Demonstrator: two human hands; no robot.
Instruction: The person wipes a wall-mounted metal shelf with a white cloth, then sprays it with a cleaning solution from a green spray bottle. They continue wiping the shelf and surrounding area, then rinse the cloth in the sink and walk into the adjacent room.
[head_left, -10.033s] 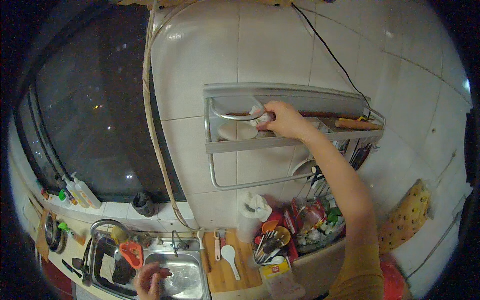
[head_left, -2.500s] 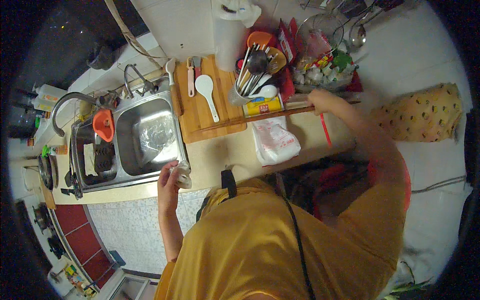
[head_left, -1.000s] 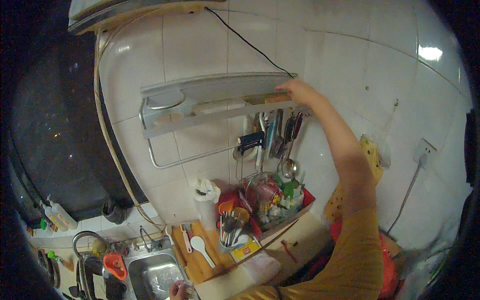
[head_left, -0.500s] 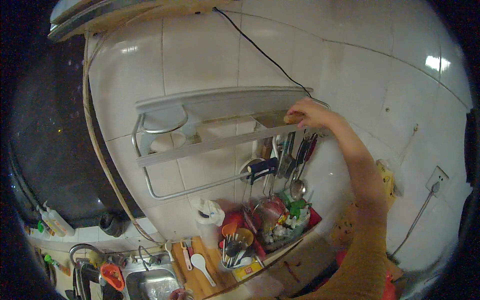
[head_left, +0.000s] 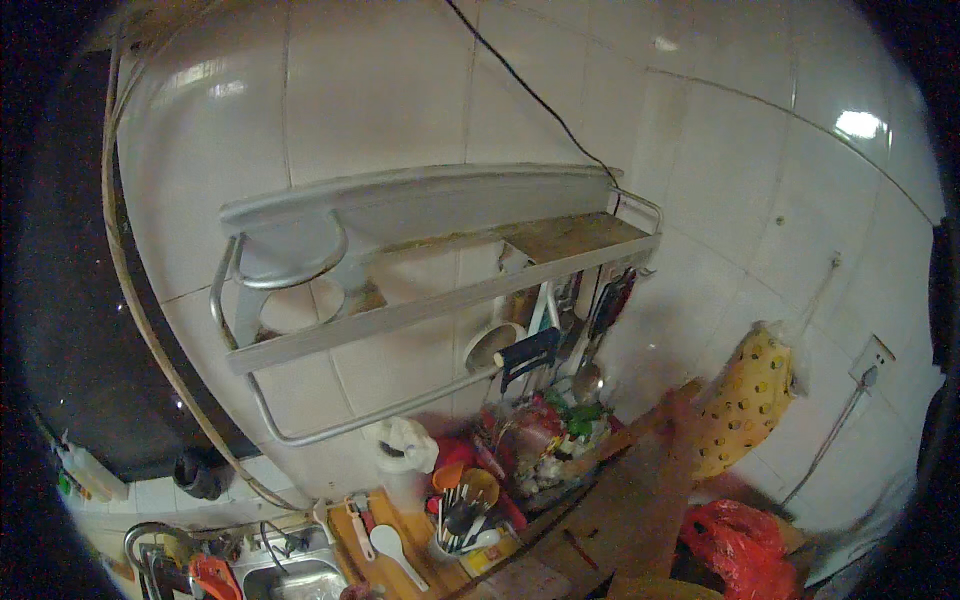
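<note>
My right forearm (head_left: 672, 470) comes up from the mustard sleeve (head_left: 660, 590) at the lower edge, smeared by motion. Its hand (head_left: 684, 410) is a blur below the right end of the metal wall rack (head_left: 450, 295). I cannot make out its fingers or anything in them. Nearest to it are the yellow spotted bag (head_left: 750, 405) hanging on the wall and a red plastic bag (head_left: 735, 540). No left hand can be made out.
Ladles and other utensils (head_left: 590, 340) hang under the rack, above bagged goods (head_left: 560, 440). A cutlery holder (head_left: 465, 520) and a white rice paddle (head_left: 395, 555) are on the wooden board (head_left: 375, 505). The sink (head_left: 300, 580) lies at lower left; a wall socket (head_left: 872, 360) is at right.
My right hand has left the rack's right end, where it held a small brown thing, and has dropped lower. The view has shifted, and the yellow and red bags show more fully.
</note>
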